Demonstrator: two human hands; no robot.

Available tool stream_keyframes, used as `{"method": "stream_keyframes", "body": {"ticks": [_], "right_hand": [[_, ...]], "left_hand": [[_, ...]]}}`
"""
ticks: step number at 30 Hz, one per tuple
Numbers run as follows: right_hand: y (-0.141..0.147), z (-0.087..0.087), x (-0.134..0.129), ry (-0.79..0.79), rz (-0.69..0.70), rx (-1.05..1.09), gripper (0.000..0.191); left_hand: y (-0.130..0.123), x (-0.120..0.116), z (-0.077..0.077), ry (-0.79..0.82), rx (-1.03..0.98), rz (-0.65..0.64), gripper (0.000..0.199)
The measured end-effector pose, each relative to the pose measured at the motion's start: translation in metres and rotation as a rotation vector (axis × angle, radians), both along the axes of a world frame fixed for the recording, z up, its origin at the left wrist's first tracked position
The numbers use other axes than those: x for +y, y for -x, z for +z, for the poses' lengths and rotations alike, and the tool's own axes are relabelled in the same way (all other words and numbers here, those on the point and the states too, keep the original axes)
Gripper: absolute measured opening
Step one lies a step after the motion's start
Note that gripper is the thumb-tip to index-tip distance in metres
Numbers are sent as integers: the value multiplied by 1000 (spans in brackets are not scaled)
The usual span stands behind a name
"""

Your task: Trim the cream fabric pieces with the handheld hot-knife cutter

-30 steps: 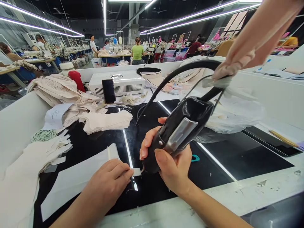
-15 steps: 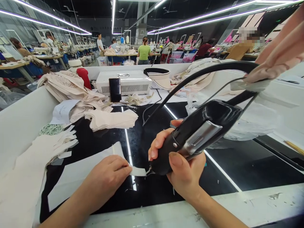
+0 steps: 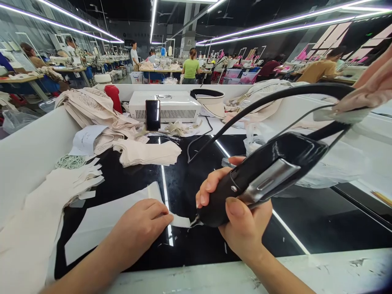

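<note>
My right hand (image 3: pixel 245 220) is wrapped round a black handheld electric tool (image 3: pixel 260 175) with a silver lever, tilted so its small metal tip points down and left. That tip meets the end of a narrow white strip (image 3: pixel 181 221) over the black tabletop. My left hand (image 3: pixel 145 224) pinches the strip near its left part, thumb and forefinger together, the palm over a white fabric piece (image 3: pixel 101 222). A thick black cable loops above the tool, bound with pale cloth (image 3: pixel 364 98) at the upper right.
Layered cream pieces (image 3: pixel 30 220) lie at the left, a cream stack (image 3: pixel 147 153) farther back. Behind stand a phone (image 3: pixel 152 115), a white vented box (image 3: pixel 171 104) and a visor (image 3: pixel 211 102). Clear plastic (image 3: pixel 330 163) lies right. People sit at distant machines.
The camera view has shifted slightly, moving the scene a little to the right. Both hands keep their holds, and the tool tip remains at the strip's end.
</note>
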State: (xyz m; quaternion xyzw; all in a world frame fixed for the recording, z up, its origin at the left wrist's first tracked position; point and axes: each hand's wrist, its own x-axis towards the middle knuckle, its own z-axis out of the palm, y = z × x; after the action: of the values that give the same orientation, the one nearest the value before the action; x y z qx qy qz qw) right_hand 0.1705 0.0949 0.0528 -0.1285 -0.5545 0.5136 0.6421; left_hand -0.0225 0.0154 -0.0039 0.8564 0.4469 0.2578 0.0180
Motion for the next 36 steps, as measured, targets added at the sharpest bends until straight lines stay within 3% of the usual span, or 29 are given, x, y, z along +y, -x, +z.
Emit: {"method": "stream_keyframes", "body": {"ticks": [9, 16, 25, 36], "right_hand": [[16, 6, 5, 1, 2, 46, 47], [33, 1, 10, -21, 52, 40, 36], [32, 1, 9, -49, 37, -4, 31], [18, 0, 10, 8, -56, -14, 45]], "left_hand": [[-2, 0, 1, 0, 8, 5, 19], [-4, 0, 3, 2, 11, 4, 25], [-5, -1, 3, -7, 23, 14, 25], [-3, -1, 1, -6, 17, 17, 24]]}}
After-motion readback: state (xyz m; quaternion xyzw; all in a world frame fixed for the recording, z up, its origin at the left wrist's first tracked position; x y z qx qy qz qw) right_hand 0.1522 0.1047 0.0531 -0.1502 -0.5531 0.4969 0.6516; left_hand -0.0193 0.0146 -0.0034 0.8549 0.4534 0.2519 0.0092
